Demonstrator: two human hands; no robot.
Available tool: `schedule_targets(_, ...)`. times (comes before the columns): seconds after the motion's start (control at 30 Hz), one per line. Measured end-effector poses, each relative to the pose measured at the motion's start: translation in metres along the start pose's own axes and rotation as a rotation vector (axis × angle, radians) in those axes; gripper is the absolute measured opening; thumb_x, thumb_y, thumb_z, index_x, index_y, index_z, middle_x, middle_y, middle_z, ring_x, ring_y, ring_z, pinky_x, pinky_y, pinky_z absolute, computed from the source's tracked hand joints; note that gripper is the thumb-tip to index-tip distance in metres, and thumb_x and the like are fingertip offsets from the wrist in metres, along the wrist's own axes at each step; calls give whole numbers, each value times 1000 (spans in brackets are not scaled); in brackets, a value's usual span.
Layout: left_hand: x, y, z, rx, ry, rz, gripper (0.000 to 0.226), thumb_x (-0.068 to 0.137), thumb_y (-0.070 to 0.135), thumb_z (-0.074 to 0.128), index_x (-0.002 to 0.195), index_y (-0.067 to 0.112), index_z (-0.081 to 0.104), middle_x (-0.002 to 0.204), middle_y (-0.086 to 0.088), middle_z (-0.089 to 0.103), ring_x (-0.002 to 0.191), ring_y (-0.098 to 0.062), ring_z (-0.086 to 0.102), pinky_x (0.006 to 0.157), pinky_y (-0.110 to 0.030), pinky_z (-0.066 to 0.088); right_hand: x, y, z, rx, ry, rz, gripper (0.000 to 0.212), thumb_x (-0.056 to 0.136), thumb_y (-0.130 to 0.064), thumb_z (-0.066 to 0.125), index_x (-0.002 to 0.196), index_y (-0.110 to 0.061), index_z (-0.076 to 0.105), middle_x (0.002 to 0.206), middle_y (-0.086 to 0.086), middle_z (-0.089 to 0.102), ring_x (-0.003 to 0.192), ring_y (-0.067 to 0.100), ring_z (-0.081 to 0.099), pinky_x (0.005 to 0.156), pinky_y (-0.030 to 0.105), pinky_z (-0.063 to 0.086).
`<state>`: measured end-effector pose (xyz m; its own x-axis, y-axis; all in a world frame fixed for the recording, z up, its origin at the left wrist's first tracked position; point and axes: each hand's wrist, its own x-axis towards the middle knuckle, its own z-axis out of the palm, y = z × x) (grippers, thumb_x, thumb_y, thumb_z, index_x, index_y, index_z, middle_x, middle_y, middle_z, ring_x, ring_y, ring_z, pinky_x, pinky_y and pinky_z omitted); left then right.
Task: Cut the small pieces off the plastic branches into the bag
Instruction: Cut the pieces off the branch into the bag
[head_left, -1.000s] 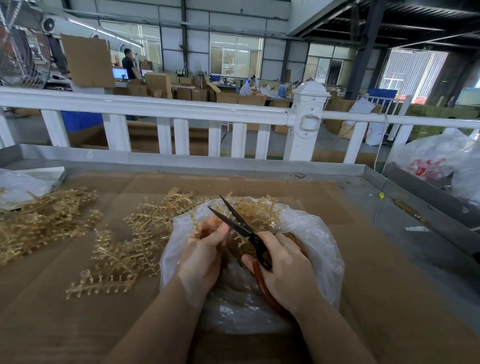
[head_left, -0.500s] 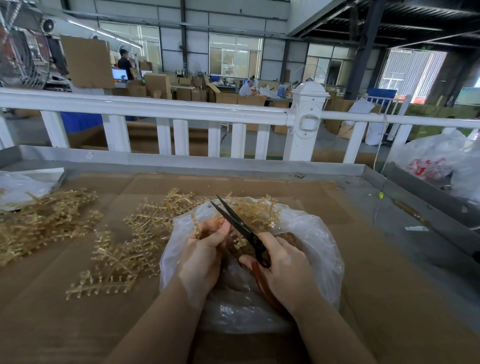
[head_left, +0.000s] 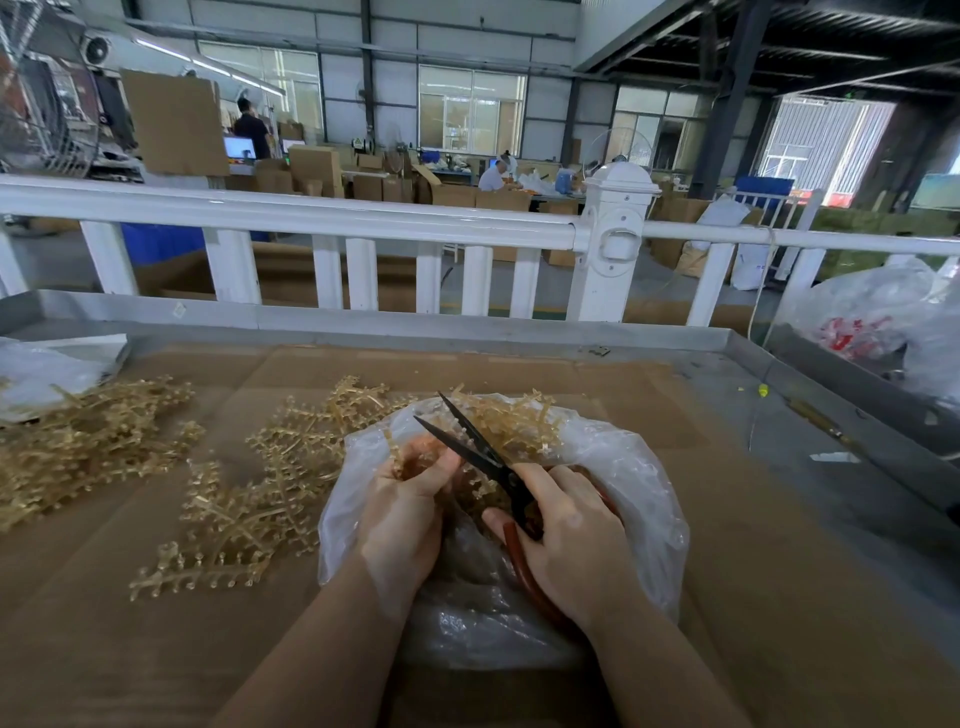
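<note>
Head view: my left hand pinches a plastic branch over the open clear bag. My right hand grips red-handled scissors, blades parted, beside it. More branches lie left on the cardboard-covered tabletop.

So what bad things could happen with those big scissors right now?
The scissors are open, and the left hand pinches a plastic branch right beside the blades, so a fingertip might get nipped. The clear bag bunches up around both hands, so a blade could snag or slit it. Pieces might also flick past the bag's rim onto the cardboard instead of dropping inside. The right hand should probably close slowly.
</note>
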<state>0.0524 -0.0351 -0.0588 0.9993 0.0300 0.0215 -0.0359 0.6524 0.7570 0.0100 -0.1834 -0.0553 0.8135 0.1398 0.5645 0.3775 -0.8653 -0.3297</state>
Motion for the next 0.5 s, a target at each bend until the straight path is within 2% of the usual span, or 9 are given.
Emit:
schedule_targets(0.07, -1, 0, 0, 37, -64, 12, 11, 67, 3, 66, 74, 9, 71, 77, -11, 71, 75, -25, 71, 62, -29, 57, 0, 0, -1, 17, 7, -2, 44, 89, -51, 55, 120, -22, 61, 107, -4, 63, 102, 13, 56, 87, 25, 45)
schedule_targets(0.2, -4, 3, 1, 60, -187, -1, 22, 72, 0, 61, 61, 16, 72, 63, -5, 68, 66, -19, 70, 60, -26, 56, 1, -1, -2, 56, 10, -9, 40, 89, -49, 57, 117, -20, 62, 101, -5, 64, 96, 12, 57, 83, 23, 46)
schedule_targets(0.27, -5, 4, 1, 69, -182, -11, 18, 72, -1, 61, 66, 13, 72, 65, -7, 68, 66, -20, 70, 59, -27, 56, 1, -1, -2, 75, 12, -11, 40, 88, -49, 59, 115, -20, 63, 95, -5, 64, 88, 11, 58, 78, 22, 46)
schedule_targets(0.3, -3, 3, 0, 71, -172, -22, 12, 72, 0, 63, 73, 8, 71, 70, -11, 70, 70, -22, 71, 61, -29, 57, 1, -2, -2, 85, 13, -11, 40, 87, -49, 60, 115, -20, 63, 92, -5, 63, 85, 11, 58, 75, 23, 47)
schedule_targets(0.37, -2, 3, -1, 69, -136, -42, 15, 71, 2, 65, 86, 2, 68, 83, -16, 71, 78, -27, 71, 64, -31, 57, 1, -2, -1, 89, 15, -14, 39, 87, -49, 61, 113, -20, 63, 89, -6, 63, 80, 11, 58, 72, 23, 48)
schedule_targets(0.43, -2, 3, -1, 67, -121, -45, 17, 70, 2, 65, 87, 2, 70, 86, -16, 73, 80, -27, 72, 63, -30, 57, 2, -2, 0, 82, 12, -19, 39, 87, -50, 61, 112, -21, 63, 88, -5, 65, 79, 12, 59, 72, 23, 47)
schedule_targets(0.5, -2, 3, 0, 68, -122, -37, 14, 70, 2, 64, 77, 6, 75, 83, -14, 73, 77, -24, 73, 60, -28, 57, 3, -1, 0, 74, 13, -27, 40, 87, -50, 61, 111, -20, 64, 87, -4, 66, 78, 13, 61, 71, 22, 47)
